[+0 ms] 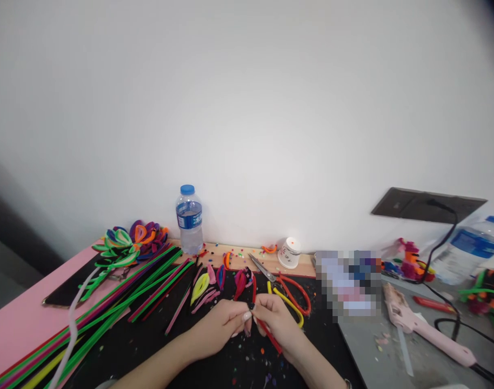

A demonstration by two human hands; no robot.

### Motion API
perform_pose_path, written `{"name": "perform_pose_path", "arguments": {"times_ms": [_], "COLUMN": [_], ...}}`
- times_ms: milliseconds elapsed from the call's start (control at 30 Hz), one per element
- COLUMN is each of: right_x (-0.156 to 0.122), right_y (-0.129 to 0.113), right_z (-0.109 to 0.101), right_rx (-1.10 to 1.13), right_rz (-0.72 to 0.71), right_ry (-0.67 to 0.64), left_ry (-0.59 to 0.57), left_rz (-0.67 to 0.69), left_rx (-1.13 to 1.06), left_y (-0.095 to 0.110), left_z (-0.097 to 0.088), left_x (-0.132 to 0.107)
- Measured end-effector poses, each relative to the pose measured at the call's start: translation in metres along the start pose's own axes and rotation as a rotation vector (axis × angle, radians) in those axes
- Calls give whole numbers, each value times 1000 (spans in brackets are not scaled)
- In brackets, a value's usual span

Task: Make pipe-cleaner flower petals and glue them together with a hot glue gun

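Observation:
My left hand [220, 328] and my right hand [280, 324] meet over the black mat [141, 356], fingertips almost touching. A red pipe cleaner [271, 336] runs through my right hand, its end sticking out below the palm. The left fingers are pinched at the same spot, where a small dark bit shows between the hands; what exactly they grip is partly hidden. Just beyond the fingers lies a magenta pipe-cleaner loop [240, 281]. Scissors [264, 267] with red handles and a bent yellow pipe cleaner [289, 301] rest behind my right hand.
Long pipe cleaners [121, 308] spread at left beside a pipe-cleaner flower bunch [129, 243]. A water bottle [190, 221] and an upturned paper cup [289, 252] stand along the wall. At right lies a pink glue gun [429, 329] with its black cord [453, 270].

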State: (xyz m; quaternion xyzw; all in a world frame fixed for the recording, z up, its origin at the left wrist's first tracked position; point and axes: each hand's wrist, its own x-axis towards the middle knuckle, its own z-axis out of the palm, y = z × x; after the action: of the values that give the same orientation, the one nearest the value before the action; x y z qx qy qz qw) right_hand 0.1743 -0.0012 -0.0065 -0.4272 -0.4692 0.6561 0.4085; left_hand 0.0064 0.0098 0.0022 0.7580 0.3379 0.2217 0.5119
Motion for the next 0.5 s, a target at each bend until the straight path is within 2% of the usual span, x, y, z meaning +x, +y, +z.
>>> {"name": "perform_pose_path", "arguments": {"times_ms": [167,267,367,500], "right_x": [-1,-2,-3,-4], "right_y": [-1,-2,-1,2], "right_z": [-1,2,4,2], "right_rx": [41,89,112,2], "right_rz": [-69,-137,-189,-213], "right_ry": [3,60,95,46], "left_ry": [-31,-22,-56,-115], "left_rz": [-99,-169,-179,-163], "left_rx": [-271,-415,-515,-554], "left_y": [-2,-5,-8,-11], "left_z": [-6,-11,-14,-15], "left_x": [1,2,3,3]}}
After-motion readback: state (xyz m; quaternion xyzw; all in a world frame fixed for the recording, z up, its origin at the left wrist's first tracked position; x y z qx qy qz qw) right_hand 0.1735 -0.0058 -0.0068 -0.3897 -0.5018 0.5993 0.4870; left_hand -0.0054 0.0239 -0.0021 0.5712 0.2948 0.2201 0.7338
